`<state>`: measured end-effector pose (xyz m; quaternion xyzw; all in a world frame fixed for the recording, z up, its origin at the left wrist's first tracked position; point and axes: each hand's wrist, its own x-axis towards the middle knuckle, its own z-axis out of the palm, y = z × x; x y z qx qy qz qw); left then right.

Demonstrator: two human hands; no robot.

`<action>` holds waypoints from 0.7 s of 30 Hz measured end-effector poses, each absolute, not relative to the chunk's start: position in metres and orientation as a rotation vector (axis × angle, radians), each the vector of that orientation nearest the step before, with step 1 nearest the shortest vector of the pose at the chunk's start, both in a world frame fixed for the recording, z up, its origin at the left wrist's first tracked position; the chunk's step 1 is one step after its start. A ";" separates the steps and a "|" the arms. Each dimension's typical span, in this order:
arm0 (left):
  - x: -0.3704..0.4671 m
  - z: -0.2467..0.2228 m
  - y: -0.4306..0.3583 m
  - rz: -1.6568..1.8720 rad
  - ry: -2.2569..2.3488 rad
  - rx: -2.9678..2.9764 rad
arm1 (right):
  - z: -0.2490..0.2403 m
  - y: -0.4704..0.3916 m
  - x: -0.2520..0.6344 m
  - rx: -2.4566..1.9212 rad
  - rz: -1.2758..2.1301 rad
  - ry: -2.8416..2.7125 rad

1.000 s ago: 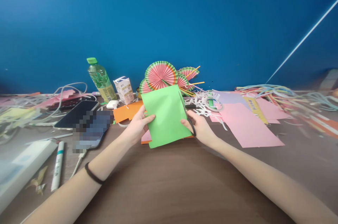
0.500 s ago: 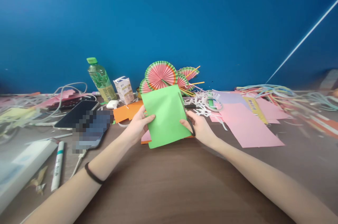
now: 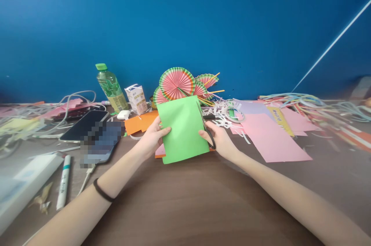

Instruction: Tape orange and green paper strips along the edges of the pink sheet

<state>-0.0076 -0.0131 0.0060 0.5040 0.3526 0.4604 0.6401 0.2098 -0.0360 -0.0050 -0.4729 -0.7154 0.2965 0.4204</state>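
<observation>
A sheet of green paper (image 3: 184,130) is held up over the desk, slightly tilted. My left hand (image 3: 152,138) pinches its left edge, thumb on the front and fingers behind. At the right edge, my right hand (image 3: 218,138) is closed around the black handles of a pair of scissors (image 3: 213,142). The scissor blades run up along the paper's right edge and are partly hidden by it. Pink and orange paper (image 3: 160,152) shows from under the green sheet at lower left. Directly behind the sheet stand folded red-and-green paper fans (image 3: 177,83).
Left are a green-capped bottle (image 3: 111,87), a small carton (image 3: 136,99), orange paper (image 3: 139,122), phones (image 3: 84,125) and a marker (image 3: 63,182). Right lie pink sheets (image 3: 275,138), a tape roll (image 3: 234,114), white paper strips (image 3: 220,107) and a yellow packet (image 3: 279,120). A blue wall (image 3: 185,18) rises behind.
The green paper has shifted slightly down, with its top left corner a little further right. The scissors' handles appear somewhat wider apart. Both hands keep their holds.
</observation>
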 end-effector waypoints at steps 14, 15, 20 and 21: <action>0.000 0.003 -0.021 0.985 0.793 1.107 | -0.009 -0.033 0.212 -1.188 0.726 -1.728; 0.000 0.003 -0.021 0.985 0.790 1.103 | -0.009 -0.033 0.212 -1.191 0.725 -1.727; 0.001 0.003 -0.021 0.974 0.768 1.099 | -0.009 -0.033 0.212 -1.193 0.736 -1.711; 0.001 0.003 -0.021 0.970 0.761 1.103 | -0.009 -0.033 0.212 -1.189 0.740 -1.707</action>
